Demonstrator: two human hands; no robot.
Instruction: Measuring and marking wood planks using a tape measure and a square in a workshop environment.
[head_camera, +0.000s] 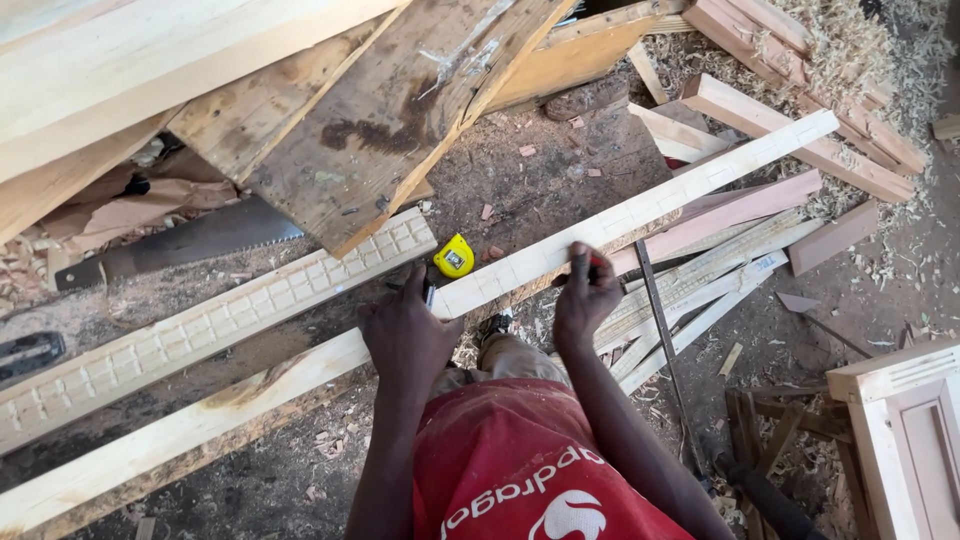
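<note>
Currently your left hand (405, 335) lies flat, palm down, on the long pale batten (560, 250), fingers spread rather than curled; it presses, it doesn't clasp. Something small and dark pokes out past its fingertips, too hidden to name. Your right hand (585, 290) is pinched shut on a small red pencil-like tool (596, 262), tip at the batten's near edge.

- Position: the batten runs diagonally from lower left to upper right, on the rough workbench (300, 440) at the left and out over the offcut pile (720, 270) at the right. It lies just beside, roughly parallel to, the carved moulding strip (220, 320), with a gap between.
- Handling, judged: dry softwood, long and slender. Likely light for its length, stiff across the width but whippy along it; the overhanging end will probably sag or swing if you lift from one end. Take it near the middle, or two hands well apart.
- Surface: sawn, dusty, not slippery; arrises may splinter. Shallow squares are cut along the top face, so press on plain wood, not on the thin ribs between.
- Nearby: yellow tape measure (454, 257) just beyond the batten; handsaw (180, 245) further back under the leaning boards (390, 110).
</note>
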